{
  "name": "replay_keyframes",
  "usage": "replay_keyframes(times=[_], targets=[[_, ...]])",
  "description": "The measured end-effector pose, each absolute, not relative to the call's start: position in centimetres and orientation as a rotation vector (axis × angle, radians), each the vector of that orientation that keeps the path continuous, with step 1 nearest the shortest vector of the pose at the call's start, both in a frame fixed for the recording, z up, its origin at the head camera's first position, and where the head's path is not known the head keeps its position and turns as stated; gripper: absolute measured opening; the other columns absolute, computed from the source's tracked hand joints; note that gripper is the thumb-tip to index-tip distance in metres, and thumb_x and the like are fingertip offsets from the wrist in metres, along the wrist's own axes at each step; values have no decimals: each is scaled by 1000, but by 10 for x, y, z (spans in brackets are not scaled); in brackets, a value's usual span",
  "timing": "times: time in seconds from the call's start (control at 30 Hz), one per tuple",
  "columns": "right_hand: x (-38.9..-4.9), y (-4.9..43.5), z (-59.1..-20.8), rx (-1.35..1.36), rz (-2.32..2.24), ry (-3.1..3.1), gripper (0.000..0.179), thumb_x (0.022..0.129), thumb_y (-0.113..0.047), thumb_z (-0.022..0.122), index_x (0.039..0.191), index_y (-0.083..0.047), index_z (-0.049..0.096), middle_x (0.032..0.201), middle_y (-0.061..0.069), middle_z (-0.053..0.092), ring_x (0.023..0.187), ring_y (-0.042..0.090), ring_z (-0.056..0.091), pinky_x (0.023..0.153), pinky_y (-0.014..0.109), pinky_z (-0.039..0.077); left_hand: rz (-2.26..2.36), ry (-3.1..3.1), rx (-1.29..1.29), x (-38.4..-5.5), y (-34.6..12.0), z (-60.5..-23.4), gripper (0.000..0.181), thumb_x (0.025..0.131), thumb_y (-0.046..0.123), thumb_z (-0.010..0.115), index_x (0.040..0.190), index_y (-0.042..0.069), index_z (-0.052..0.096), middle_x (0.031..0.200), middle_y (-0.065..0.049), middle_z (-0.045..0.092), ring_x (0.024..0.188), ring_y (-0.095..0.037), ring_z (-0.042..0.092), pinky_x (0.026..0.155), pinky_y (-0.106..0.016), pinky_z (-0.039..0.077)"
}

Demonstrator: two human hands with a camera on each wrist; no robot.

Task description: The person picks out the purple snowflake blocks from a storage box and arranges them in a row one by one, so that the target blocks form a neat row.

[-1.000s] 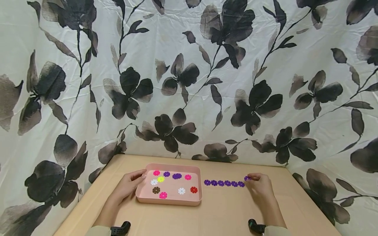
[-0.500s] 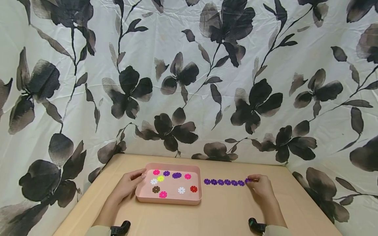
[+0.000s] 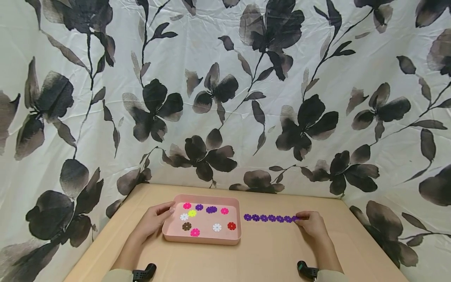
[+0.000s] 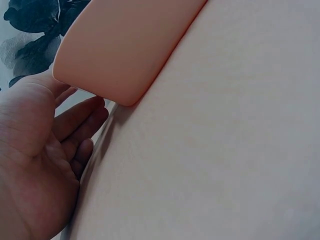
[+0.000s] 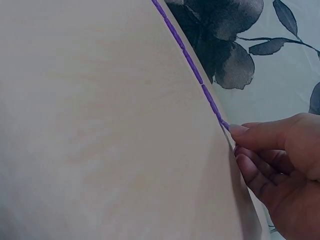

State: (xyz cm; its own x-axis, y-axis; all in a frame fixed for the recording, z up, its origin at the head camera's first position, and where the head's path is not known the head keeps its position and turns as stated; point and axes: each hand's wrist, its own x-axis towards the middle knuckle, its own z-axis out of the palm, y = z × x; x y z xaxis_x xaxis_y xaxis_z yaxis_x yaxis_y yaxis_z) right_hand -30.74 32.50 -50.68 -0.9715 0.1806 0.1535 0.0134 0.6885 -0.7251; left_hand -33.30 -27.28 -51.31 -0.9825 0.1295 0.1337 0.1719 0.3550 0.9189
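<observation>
My right hand pinches a purple flower-shaped disc between thumb and fingers, at the right end of a row of matching purple discs. The pinched disc meets the row's last piece and tilts slightly in the right wrist view; my fingertips partly cover it. At the left, my left hand holds the left side of a shallow pink tray, thumb at its rim and fingers against the outside. Inside the tray lie several flower discs, among them a brown one, a red one and a yellow one.
Both hands work over a light wooden-toned table. Behind and beside it hangs a white cloth printed with dark flowers. A black strap device sits on each wrist.
My right hand has lowered the purple disc from just above the row's right end to its last piece, moving slightly toward me. The left hand stays on the tray.
</observation>
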Motion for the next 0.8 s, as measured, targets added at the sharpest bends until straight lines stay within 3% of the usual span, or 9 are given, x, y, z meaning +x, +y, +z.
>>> replay_keyframes(times=[0.3, 0.53, 0.8], targets=[[-308, 325, -506, -154, 1142, -2704, 20, 93, 3, 71, 110, 10, 74, 108, 26, 74, 98, 34, 69, 87, 46, 60, -1751, -2547, -287, -333, -273, -515, 52, 104, 31, 66, 148, 6, 58, 153, -19, 56, 146, -38, 48, 118, -51, 43], [-307, 324, -504, -164, 1157, -2699, 24, 91, 3, 72, 113, 13, 71, 107, 25, 73, 93, 27, 67, 71, 24, 56, -1750, -2547, -295, -334, -274, -515, 52, 104, 30, 66, 148, 5, 58, 152, -19, 56, 146, -38, 49, 118, -50, 43], [-306, 318, -498, -161, 1170, -2686, 28, 94, 1, 71, 120, 10, 70, 108, 21, 73, 94, 27, 66, 73, 25, 56, -1754, -2541, -311, -334, -274, -515, 52, 104, 31, 66, 148, 5, 58, 152, -19, 56, 146, -37, 49, 118, -50, 43]])
